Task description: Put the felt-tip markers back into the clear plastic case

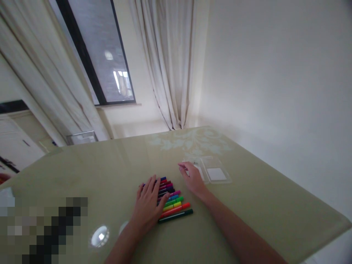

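A row of colored felt-tip markers lies side by side on the table, with dark green, orange, yellow, green, blue and purple ones among them. My left hand rests flat over their left ends, its fingers spread and the thumb across the markers. The parts of the markers beneath the palm are hidden. To the right of the row is my right hand, fingers loosely bent and pointing left, with nothing visible in them. It partly covers a clear plastic case, which lies unfolded and has a white label in it.
The glossy greenish table meets the white wall along its right side. A pale floral pattern marks its far end. Curtains and a window stand behind. A blurred, pixelated patch covers the lower left.
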Available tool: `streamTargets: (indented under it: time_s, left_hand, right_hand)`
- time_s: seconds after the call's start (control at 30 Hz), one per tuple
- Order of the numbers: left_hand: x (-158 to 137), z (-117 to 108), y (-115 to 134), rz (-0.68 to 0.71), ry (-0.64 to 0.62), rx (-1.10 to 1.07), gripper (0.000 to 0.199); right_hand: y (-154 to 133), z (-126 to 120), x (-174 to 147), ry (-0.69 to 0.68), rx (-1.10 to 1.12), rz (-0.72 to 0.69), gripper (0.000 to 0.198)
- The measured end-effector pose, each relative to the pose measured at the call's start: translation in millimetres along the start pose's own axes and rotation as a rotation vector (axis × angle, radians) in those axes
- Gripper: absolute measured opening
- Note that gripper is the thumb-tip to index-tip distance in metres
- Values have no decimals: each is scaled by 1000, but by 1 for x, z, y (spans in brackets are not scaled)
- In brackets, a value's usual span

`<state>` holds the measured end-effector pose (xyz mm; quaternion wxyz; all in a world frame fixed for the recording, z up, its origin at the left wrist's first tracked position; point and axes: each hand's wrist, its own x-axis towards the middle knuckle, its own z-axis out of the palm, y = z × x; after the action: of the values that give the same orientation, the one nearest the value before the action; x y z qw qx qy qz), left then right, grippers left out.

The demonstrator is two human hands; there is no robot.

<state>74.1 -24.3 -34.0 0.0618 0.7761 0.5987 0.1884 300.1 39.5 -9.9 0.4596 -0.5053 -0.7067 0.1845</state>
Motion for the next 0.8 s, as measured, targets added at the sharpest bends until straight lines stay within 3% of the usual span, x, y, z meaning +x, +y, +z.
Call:
streamTargets:
  time_s: [0.1, 0.3, 0.47, 0.6, 0.8]
  left_hand:
    - [-1, 8, 5, -24, 11, -39, 68]
    - [5, 10, 5, -236, 176, -210, 68]
    - [12, 3, 0, -212, 119, -435, 67]
    - [17, 0, 6, -286, 164, -573, 65]
    - [19, 1, 18, -260, 192, -674, 70]
  right_hand:
    - [-15, 12, -8, -38, 80, 20, 30]
    - [-25, 25, -18, -147, 68, 53, 43]
    - [-24, 31, -16, -202, -10, 47, 54]
    - [-25, 38, -16, -235, -128, 13, 57]
    - [-24, 41, -17, -254, -245, 17, 55]
